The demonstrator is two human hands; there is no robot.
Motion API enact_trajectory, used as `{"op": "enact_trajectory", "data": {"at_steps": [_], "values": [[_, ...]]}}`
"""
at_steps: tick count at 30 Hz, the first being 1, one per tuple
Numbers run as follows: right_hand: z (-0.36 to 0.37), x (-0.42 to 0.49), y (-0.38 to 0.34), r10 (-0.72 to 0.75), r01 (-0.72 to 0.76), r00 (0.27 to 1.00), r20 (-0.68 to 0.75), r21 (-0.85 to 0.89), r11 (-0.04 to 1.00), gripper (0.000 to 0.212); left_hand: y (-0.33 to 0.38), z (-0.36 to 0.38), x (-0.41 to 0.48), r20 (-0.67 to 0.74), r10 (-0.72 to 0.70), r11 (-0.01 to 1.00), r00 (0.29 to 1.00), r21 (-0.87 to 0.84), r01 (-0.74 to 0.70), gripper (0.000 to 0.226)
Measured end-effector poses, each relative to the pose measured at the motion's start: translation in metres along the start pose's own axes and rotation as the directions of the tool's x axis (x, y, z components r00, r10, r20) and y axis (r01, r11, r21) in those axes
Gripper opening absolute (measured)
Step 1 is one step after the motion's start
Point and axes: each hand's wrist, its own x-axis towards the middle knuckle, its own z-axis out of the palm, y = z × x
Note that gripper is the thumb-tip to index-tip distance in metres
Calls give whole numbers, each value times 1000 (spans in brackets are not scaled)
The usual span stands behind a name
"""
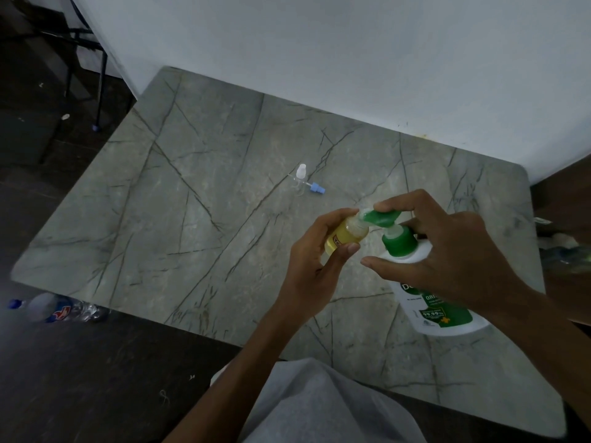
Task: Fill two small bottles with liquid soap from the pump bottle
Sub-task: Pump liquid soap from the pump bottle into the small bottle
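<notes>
My left hand (315,266) grips a small bottle (345,239) holding yellow liquid, its open mouth tilted up under the green pump nozzle (382,218). The white pump bottle (438,311) with a green collar and label stands on the table at the right. My right hand (447,251) rests over the pump head, fingers pressing on the nozzle from above, thumb stretched out in front of the collar. A second small clear bottle (300,180) stands farther back at mid-table, with a loose blue cap (317,188) lying beside it.
The grey marble-patterned table (192,203) butts against a white wall at the back. A plastic water bottle (57,310) lies on the dark floor at the left. A chair leg (100,91) stands at the far left. My grey-clad knee (319,404) is at the front edge.
</notes>
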Motion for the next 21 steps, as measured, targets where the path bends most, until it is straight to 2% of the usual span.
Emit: {"op": "enact_trajectory", "data": {"at_steps": [5,12,21], "values": [[0,0,3,-26,26,1000,-16,-20,999,56,0,3,-1,19,-3,1000,1000,9,3,35],[-1,-7,8,-24,24,1000,4,-20,1000,67,-1,6,-2,7,-28,999,1000,-44,29,35],[-7,-16,20,-37,34,998,-57,-51,998,70,-3,15,-2,25,-32,999,999,3,32,34]]}}
